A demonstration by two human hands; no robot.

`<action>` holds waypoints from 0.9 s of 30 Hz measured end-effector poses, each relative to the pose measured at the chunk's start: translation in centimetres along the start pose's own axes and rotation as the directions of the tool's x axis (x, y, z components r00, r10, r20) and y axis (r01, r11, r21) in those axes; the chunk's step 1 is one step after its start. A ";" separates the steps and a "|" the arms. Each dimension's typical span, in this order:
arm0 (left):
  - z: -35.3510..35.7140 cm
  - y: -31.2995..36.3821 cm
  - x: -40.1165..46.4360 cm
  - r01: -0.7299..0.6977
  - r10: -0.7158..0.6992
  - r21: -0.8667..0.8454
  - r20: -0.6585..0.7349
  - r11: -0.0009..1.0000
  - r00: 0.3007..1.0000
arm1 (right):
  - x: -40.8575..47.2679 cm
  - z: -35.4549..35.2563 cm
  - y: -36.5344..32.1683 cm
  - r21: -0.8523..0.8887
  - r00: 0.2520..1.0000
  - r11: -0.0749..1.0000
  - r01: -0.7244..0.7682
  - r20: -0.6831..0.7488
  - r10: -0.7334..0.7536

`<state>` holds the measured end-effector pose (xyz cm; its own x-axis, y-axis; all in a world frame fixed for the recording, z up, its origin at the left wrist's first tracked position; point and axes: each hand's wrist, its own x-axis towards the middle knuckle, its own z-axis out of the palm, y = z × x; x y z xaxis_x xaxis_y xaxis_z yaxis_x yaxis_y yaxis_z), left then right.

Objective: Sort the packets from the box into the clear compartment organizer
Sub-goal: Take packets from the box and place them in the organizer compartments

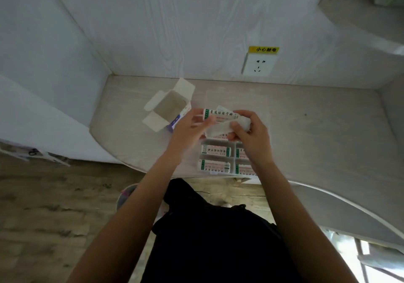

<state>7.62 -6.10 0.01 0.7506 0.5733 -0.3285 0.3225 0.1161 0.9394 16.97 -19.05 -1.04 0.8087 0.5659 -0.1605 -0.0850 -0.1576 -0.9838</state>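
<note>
I see both hands up over the worktop (317, 116), each with a grip on the same small bunch of packets (220, 116). My left hand (192, 127) pinches the bunch at its left end, with the thumb on the front. My right hand (251, 129) curls its fingers round the right end. The top packet is white with a green stripe and black writing.

Right under the hands sits the clear organizer (232, 149). Its near left slots each hold a packet: one in the middle slot (215, 150) and one in the slot closest to me (215, 166). The right slots hold packets too, but my right wrist hides most of them. I cannot tell what is in the far slots.

The box (169, 108) stands just left of the hands, flaps open. I can see down inside it, and it looks empty.

A wall plug (259, 64) with a yellow sticker (264, 49) is behind.
</note>
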 end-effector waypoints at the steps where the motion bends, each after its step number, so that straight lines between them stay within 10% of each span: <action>1: 0.7 -0.2 0.4 0.018 -0.018 -0.021 0.029 1.000 0.999 | -0.2 -0.5 0.3 0.000 1.000 1.000 0.004 -0.004 -0.004; 11: 4.2 -2.0 1.7 -0.063 0.041 0.138 0.157 0.989 0.987 | -1.6 -4.4 2.3 -0.088 0.998 0.996 -0.030 0.049 0.035; 19: 5.2 -2.4 1.0 -0.167 0.167 0.016 -0.008 0.986 0.986 | -0.7 -4.9 3.1 -0.076 0.996 0.993 -0.086 -0.038 0.083; 27: 2.9 -3.1 1.6 -0.015 0.013 -0.061 -0.039 0.998 0.999 | -0.5 -6.1 3.8 0.025 0.967 0.992 -0.123 -0.220 0.125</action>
<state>9.53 -7.85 -3.69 0.7315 0.6061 -0.3123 0.2752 0.1567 0.9485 19.83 -24.87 -4.19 0.8997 0.3499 -0.2611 -0.1983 -0.2052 -0.9584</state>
